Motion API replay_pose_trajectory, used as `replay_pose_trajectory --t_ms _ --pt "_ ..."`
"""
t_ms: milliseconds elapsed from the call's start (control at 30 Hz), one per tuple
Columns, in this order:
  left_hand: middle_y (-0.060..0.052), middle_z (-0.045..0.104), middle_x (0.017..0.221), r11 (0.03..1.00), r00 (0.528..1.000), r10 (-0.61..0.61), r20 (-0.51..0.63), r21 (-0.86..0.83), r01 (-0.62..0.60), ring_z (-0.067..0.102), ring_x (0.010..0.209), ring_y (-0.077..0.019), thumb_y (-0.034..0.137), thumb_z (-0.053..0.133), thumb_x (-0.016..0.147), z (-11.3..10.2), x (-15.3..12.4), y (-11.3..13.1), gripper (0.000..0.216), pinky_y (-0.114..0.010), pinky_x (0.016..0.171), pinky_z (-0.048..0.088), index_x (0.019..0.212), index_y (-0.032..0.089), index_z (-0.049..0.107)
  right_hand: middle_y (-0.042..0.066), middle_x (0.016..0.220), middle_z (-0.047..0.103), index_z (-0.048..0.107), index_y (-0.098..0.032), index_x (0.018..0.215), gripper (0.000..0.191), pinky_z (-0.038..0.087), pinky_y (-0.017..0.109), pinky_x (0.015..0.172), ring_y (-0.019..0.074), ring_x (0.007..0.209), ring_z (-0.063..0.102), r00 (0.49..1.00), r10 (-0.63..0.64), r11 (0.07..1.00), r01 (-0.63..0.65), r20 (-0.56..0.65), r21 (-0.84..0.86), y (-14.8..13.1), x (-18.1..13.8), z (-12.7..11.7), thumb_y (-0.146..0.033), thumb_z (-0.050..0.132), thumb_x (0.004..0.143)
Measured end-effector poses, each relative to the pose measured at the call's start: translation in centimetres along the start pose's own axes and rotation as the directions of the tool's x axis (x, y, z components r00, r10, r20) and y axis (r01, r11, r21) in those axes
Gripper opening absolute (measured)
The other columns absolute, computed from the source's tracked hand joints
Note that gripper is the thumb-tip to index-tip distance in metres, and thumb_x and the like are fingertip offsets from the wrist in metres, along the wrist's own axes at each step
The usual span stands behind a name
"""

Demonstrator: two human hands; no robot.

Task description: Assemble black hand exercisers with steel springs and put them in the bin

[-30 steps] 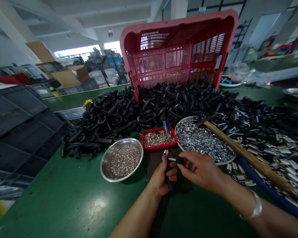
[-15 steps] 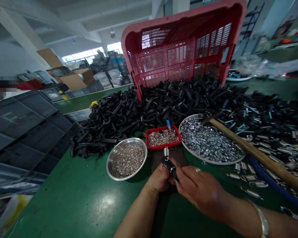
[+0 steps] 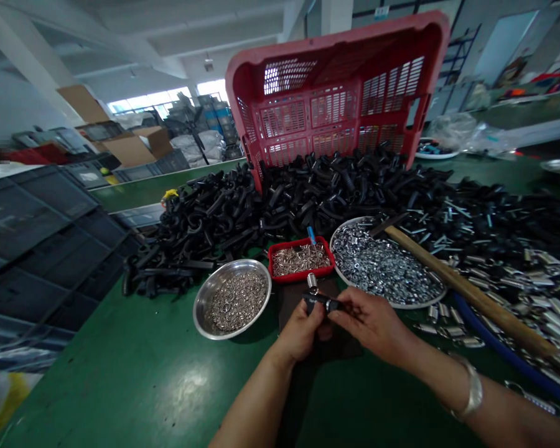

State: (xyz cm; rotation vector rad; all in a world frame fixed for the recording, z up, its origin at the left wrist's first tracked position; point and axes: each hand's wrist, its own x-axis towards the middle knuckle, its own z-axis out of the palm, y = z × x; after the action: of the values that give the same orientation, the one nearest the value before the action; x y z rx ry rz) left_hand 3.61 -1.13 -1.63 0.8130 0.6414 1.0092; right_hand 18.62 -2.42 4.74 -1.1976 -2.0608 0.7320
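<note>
In front of me, both hands hold a black plastic handle [image 3: 321,302] above a dark mat [image 3: 345,350] on the table. A silver coil spring [image 3: 312,282] sticks up from the handle's left end. My left hand [image 3: 298,331] is closed around that end, its thumb lying along the near side. My right hand [image 3: 377,323] pinches the right end between thumb and fingers, where a bit of shiny metal shows. Just beyond the spring stands a red tray [image 3: 304,274] of small metal pins.
A steel bowl [image 3: 202,316] of small metal parts stands left. Right is a white plate [image 3: 415,305] of metal pieces, crossed by a hammer [image 3: 452,272]. Loose springs [image 3: 457,330] and a blue tube [image 3: 488,339] lie beyond. Black handles [image 3: 289,199] spill from a red crate [image 3: 331,46].
The handle has turned to lie more level and sideways. My right hand has drawn back to its right end, leaving more of it exposed. The view has shifted slightly.
</note>
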Motion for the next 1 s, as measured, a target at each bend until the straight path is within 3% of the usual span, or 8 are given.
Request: replay_pose_trajectory --t_ms 133,300,367,500,633,800,900,1000 --pt "0.006 0.044 0.052 0.992 0.988 0.068 -0.139 0.115 -0.052 0.038 0.044 -0.0049 0.047 0.062 0.071 0.7 0.1 -0.2 0.037 -0.017 0.044 0.03 0.088 0.016 0.051 0.001 0.064 0.055 0.051 -0.018 0.078 0.03 0.039 0.027 0.056 0.0149 0.061 0.055 0.994 0.103 0.993 -0.104 -0.023 -0.062 1.7 0.6 0.8 -0.042 0.034 0.087" --pt "0.008 0.042 0.053 0.976 0.972 0.098 -0.213 0.213 -0.051 0.034 0.042 -0.0039 0.044 0.066 0.068 1.2 0.3 -0.1 0.041 -0.017 0.041 0.027 0.093 0.015 0.052 -0.001 0.046 0.045 0.047 -0.019 0.057 0.061 0.036 0.024 0.045 0.0118 0.044 0.047 0.916 0.319 0.935 -0.346 0.244 0.077 3.2 1.6 1.3 -0.051 0.006 0.089" --pt "0.008 0.039 0.051 0.986 0.961 0.074 -0.266 0.166 -0.03 0.032 0.041 -0.0037 0.046 0.065 0.067 1.3 0.4 0.1 0.04 -0.016 0.04 0.026 0.089 0.016 0.05 0.002 0.05 0.051 0.047 -0.019 0.054 0.061 0.038 0.025 0.05 0.0133 0.05 0.051 0.933 0.319 0.946 -0.304 0.167 -0.109 3.3 1.8 1.3 -0.051 0.007 0.089" --pt "0.009 0.037 0.054 0.999 0.96 -0.016 -0.279 0.04 0.029 0.032 0.042 -0.0032 0.048 0.065 0.066 1.1 0.6 0.6 0.041 -0.016 0.039 0.025 0.084 0.017 0.046 0.009 0.079 0.063 0.057 -0.018 0.084 0.045 0.04 0.028 0.063 0.0187 0.073 0.058 0.997 0.052 0.898 -0.07 -0.054 -0.434 3.2 2.1 1.6 -0.048 0.023 0.088" --pt "0.007 0.041 0.06 0.997 0.966 -0.056 -0.252 0.031 0.066 0.033 0.043 -0.0026 0.047 0.066 0.065 1.0 0.5 1.0 0.046 -0.015 0.038 0.025 0.094 0.017 0.048 0.004 0.061 0.06 0.057 -0.019 0.072 0.059 0.039 0.025 0.055 0.015 0.058 0.057 0.974 0.206 0.941 -0.171 0.095 -0.291 3.4 2.5 1.8 -0.042 0.006 0.091" --pt "0.007 0.039 0.062 0.984 0.95 -0.178 -0.257 -0.079 0.163 0.032 0.042 -0.0008 0.049 0.068 0.062 1.0 0.4 1.3 0.045 -0.013 0.038 0.022 0.083 0.018 0.043 0.008 0.079 0.063 0.058 -0.018 0.082 0.046 0.04 0.028 0.062 0.0185 0.073 0.058 0.996 0.082 0.912 -0.088 -0.032 -0.401 3.4 2.4 1.6 -0.051 0.026 0.087" --pt "0.007 0.041 0.063 0.984 0.955 -0.177 -0.239 -0.048 0.17 0.033 0.042 -0.0007 0.048 0.068 0.062 1.0 0.4 1.4 0.046 -0.013 0.037 0.022 0.085 0.018 0.044 0.005 0.058 0.059 0.055 -0.019 0.064 0.062 0.04 0.027 0.056 0.0155 0.058 0.056 0.968 0.226 0.945 -0.191 0.108 -0.266 3.0 2.1 1.5 -0.045 0.005 0.09" --pt "0.007 0.04 0.062 0.981 0.952 -0.191 -0.239 -0.073 0.179 0.033 0.042 -0.0009 0.049 0.068 0.061 1.0 0.4 1.4 0.046 -0.013 0.037 0.022 0.084 0.018 0.043 0.007 0.071 0.063 0.058 -0.019 0.076 0.051 0.04 0.028 0.061 0.0184 0.07 0.059 0.984 0.175 0.919 -0.151 0.034 -0.363 2.5 1.9 1.4 -0.051 0.02 0.088"
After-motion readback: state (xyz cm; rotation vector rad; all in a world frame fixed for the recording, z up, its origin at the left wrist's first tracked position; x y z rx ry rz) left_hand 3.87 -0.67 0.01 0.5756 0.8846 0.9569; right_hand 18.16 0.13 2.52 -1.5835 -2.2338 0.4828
